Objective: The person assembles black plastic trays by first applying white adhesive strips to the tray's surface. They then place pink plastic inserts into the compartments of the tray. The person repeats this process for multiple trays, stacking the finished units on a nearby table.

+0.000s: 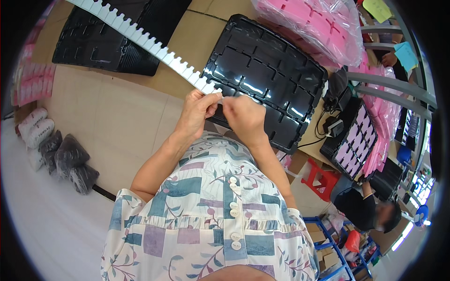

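Observation:
A long white strip (pixel 154 49) with a row of notches along one edge slants from the upper left down to my hands. My left hand (pixel 193 112) pinches its lower end between thumb and fingers. Right against that end, my right hand (pixel 246 118) is closed in a slightly blurred fist, and what its fingertips grip is hidden. Beneath and beyond the hands lies a glossy black plastic tray (pixel 262 65) with moulded slots, sitting at an angle on the brown tabletop (pixel 204 23).
A stack of black trays (pixel 108 44) stands at the upper left. Pink trays in clear plastic (pixel 314 28) lie at the back right. Further right are a black tray holding pink pieces (pixel 358 138), cables, a red stool (pixel 319 180) and another person (pixel 363 208). Dark bags (pixel 72 154) sit on the left floor.

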{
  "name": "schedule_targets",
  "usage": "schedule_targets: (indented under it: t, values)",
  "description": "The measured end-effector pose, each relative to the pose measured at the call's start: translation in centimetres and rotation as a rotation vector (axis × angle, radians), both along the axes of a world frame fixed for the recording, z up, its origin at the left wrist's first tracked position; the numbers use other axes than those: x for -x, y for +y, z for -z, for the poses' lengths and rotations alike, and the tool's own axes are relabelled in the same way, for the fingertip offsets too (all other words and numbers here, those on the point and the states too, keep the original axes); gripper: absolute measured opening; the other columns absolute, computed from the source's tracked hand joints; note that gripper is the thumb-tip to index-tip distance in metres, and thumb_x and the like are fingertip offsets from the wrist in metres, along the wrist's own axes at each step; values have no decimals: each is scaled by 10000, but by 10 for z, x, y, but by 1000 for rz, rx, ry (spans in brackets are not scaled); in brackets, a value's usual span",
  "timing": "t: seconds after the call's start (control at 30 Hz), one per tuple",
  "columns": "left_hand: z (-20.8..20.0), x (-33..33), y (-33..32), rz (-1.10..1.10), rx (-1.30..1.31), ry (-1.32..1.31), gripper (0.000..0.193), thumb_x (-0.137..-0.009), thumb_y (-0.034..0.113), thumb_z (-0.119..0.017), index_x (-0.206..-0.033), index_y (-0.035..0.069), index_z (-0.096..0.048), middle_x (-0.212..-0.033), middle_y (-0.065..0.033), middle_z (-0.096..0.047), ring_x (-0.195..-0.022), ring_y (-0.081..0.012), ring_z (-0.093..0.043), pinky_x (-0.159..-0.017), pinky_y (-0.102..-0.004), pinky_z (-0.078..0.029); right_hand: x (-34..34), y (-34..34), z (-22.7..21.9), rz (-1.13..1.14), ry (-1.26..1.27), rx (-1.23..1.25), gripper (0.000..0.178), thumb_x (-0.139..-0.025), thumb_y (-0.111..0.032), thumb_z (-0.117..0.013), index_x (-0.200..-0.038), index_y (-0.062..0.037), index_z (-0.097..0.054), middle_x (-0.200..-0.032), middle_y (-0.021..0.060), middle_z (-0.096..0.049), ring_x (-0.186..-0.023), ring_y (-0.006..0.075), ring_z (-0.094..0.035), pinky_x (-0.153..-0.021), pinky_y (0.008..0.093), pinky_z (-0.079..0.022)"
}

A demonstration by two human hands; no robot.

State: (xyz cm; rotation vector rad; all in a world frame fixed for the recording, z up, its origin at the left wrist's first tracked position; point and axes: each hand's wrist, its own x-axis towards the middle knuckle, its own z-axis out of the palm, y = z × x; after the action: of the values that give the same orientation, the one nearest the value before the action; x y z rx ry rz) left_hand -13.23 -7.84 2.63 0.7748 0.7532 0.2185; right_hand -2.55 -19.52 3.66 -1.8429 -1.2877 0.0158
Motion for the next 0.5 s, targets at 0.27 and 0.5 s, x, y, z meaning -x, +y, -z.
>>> schedule_targets:
  t: [0.27,0.5]
  values:
    - [-11,21,-16,3,-1147,178,151,-934,113,-630,-1031,-3,-635,-901,-16,-641,-810,-64,-575,-720,-224,-464,-26,-70,-31,-34,503,-41,76,-803,-34,-704,-870,-31,-670,-707,2,-593,-589,70,-530,-506,244,-422]
    - [-20,63,13,517,-216,125,112,-950,105,-581,-985,0,-598,-801,-61,-663,-716,-112,-624,-613,-251,-502,-101,-173,23,202,780,542,99,-852,-114,-692,-864,-16,-686,-708,-12,-635,-636,58,-530,-590,243,-428]
